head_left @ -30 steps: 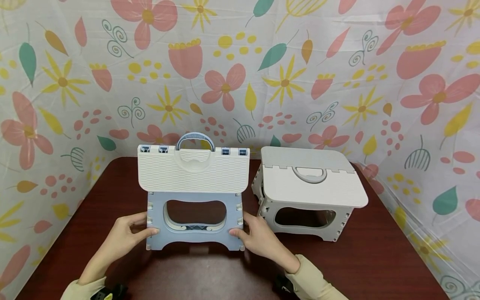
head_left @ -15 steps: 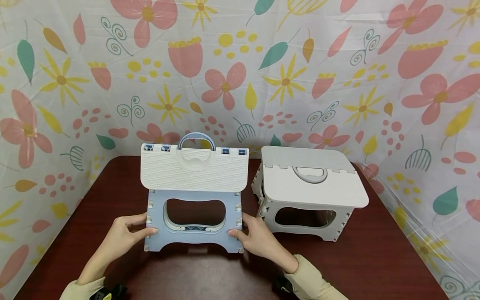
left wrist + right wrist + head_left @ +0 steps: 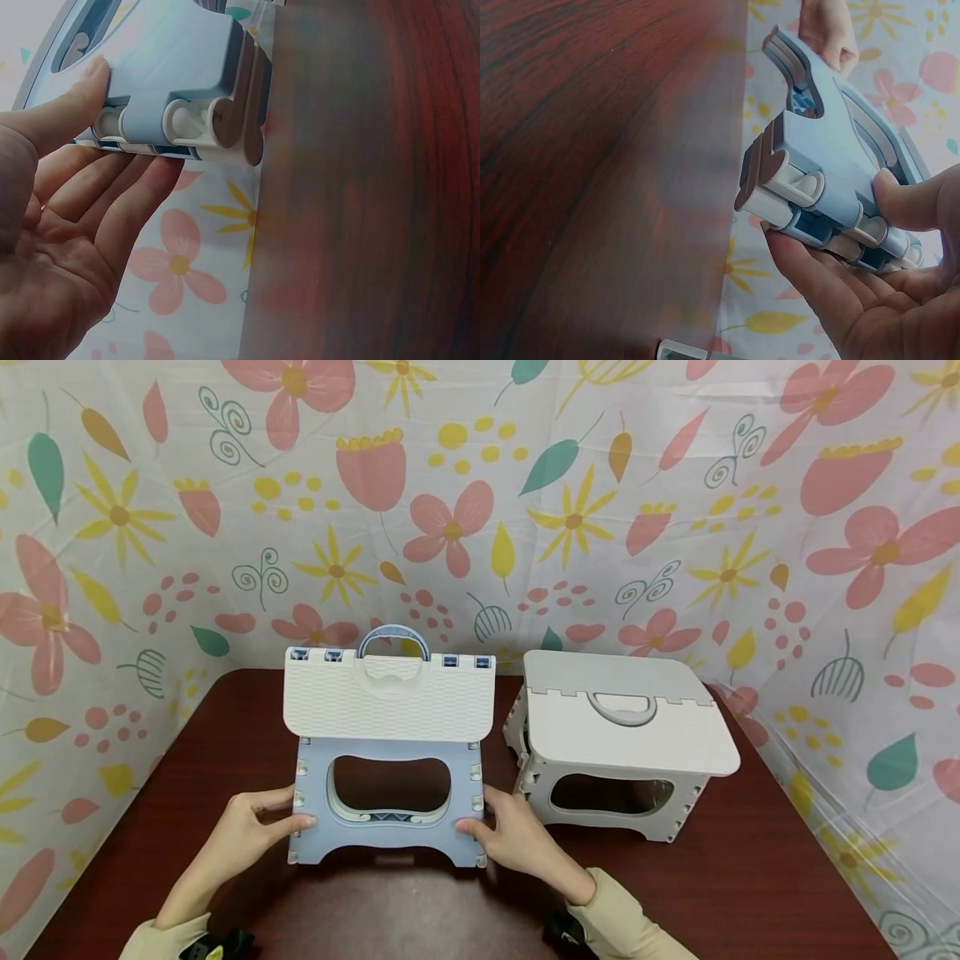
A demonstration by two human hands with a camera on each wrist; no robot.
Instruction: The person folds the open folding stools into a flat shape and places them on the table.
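Observation:
A blue and white folding stool stands on edge at the table's middle left, its textured white seat half facing me above the blue leg panel. A blue carry handle arches over its top edge. My left hand pinches the left side of the leg panel, thumb on the front and fingers behind. On the right side, my right hand grips it the same way. Both wrist views show the thumbs on the blue plastic and the fingers under the hinged edge of the stool.
A second folding stool, grey and white, stands unfolded to the right, close to my right hand. Dark red wood table lies under both stools. A floral cloth hangs behind and at the sides.
The blue stool's white seat half has shifted slightly right on its left side and levelled a little. Both hands keep their grip. The grey and white stool stays put.

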